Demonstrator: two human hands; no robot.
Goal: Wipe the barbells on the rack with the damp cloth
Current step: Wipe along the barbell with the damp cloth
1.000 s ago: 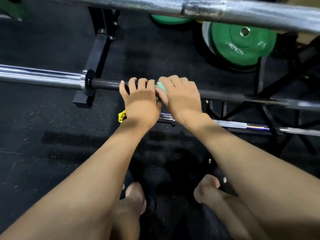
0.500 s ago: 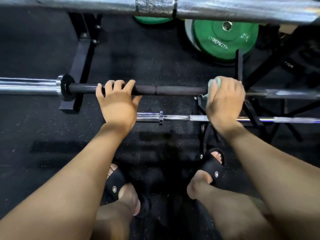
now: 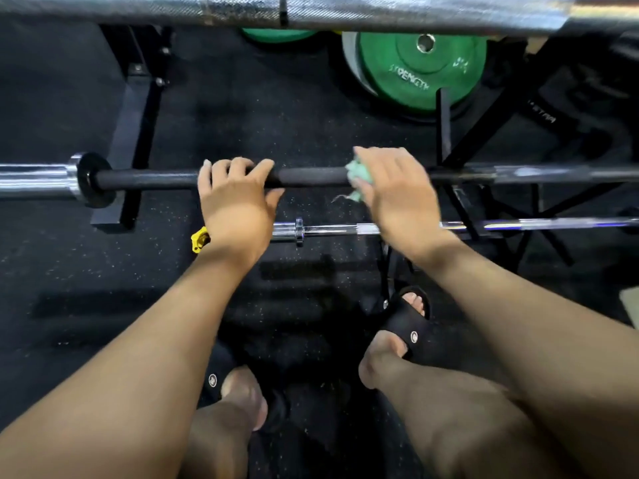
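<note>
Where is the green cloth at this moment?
In the head view, the green cloth is right of centre, wrapped on the black barbell under the right hand, with the left hand gripping the same bar nearby.

Black rack (image 3: 133, 140), dark barbell (image 3: 311, 177) resting across

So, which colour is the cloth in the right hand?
Pale mint green; the cloth shows under the right hand in the head view.

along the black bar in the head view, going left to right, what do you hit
chrome sleeve → black collar → left hand → bare black shaft → green cloth → right hand
</note>
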